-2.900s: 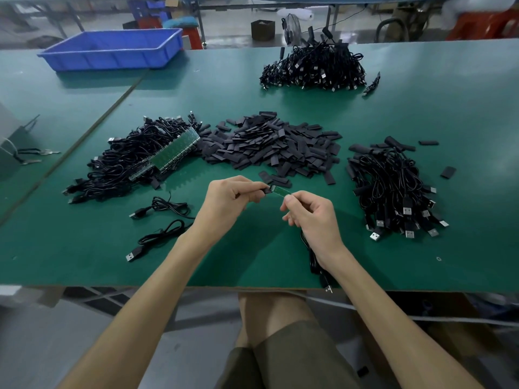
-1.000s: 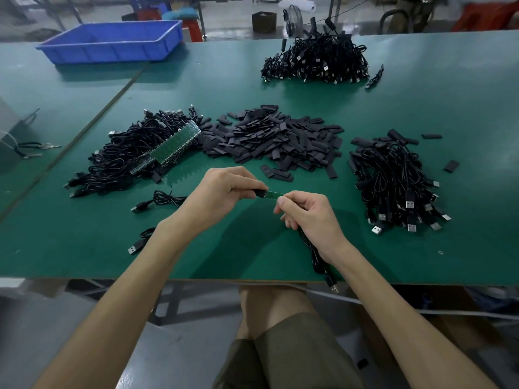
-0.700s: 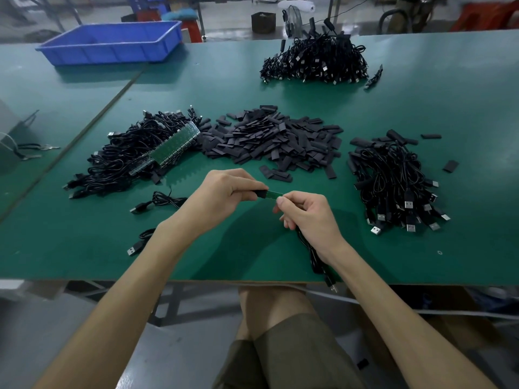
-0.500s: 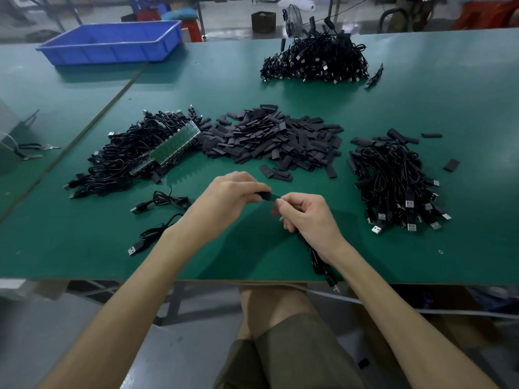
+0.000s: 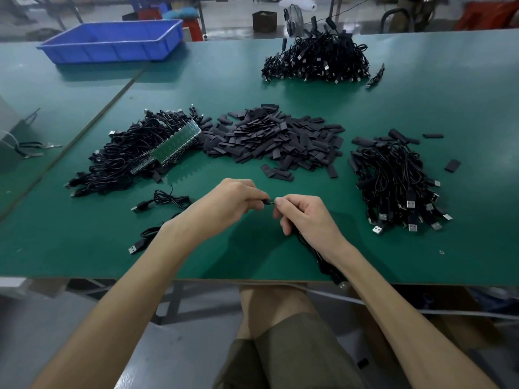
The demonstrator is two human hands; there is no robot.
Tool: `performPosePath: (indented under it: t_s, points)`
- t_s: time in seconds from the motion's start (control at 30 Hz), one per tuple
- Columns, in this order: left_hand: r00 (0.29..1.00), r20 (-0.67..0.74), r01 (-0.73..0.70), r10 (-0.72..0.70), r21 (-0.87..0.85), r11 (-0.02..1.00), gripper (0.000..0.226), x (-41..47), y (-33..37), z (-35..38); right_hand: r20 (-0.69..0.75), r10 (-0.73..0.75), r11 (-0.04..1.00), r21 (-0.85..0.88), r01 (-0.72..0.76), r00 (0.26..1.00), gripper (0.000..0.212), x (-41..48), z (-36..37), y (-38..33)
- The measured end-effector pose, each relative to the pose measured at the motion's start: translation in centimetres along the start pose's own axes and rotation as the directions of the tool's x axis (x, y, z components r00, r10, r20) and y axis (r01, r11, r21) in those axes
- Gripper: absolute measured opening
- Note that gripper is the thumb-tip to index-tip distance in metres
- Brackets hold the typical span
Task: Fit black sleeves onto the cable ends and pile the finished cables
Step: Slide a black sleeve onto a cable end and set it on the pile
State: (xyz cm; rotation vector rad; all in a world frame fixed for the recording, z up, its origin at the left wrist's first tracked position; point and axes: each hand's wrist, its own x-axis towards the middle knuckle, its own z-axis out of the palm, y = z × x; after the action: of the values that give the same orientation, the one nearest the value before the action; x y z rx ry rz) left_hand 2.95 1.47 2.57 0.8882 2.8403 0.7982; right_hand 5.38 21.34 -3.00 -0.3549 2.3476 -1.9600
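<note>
My left hand (image 5: 233, 200) pinches a black sleeve (image 5: 268, 203) just above the green table (image 5: 84, 248). My right hand (image 5: 306, 217) pinches the cable end right against it, so only a sliver of black shows between the fingertips. That black cable (image 5: 323, 262) trails under my right wrist to the table's front edge. A heap of loose black sleeves (image 5: 275, 138) lies beyond my hands. A pile of cables (image 5: 398, 181) with USB plugs sits to the right, another cable pile (image 5: 134, 155) with a green board strip (image 5: 174, 147) to the left.
Two loose cables (image 5: 160, 202) (image 5: 146, 237) lie left of my left forearm. A third cable pile (image 5: 317, 61) sits at the far side, a blue bin (image 5: 112, 42) at the far left. Stray sleeves (image 5: 452, 165) lie far right.
My hands have closed together; the green board end that showed between the fingertips is now covered by the black sleeve. The piles have not moved.
</note>
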Motion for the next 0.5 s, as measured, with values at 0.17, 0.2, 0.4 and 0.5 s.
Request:
performPosePath:
  t_s: [0.17,0.2,0.4,0.5]
  points:
    - [0.999,0.044,0.01,-0.009,-0.022,1.0,0.02,-0.05,-0.01,-0.02,0.019,-0.005,1.0,-0.002,0.005,1.0,0.035,-0.02,-0.16,-0.05]
    - [0.999,0.039,0.02,-0.018,-0.045,0.999,0.019,-0.13,-0.03,0.08,0.02,-0.005,1.0,0.004,0.005,1.0,0.035,-0.02,-0.18,-0.07]
    - [0.987,0.021,0.158,-0.159,-0.309,0.938,0.019,-0.49,-0.15,0.88,0.02,0.006,0.999,0.046,-0.007,1.0,0.042,-0.06,-0.15,-0.19]
    - [0.983,0.047,0.185,-0.179,-0.251,0.95,0.024,-0.27,-0.32,0.83,0.048,-0.007,1.0,0.024,0.006,0.999,0.044,-0.03,0.06,-0.14]
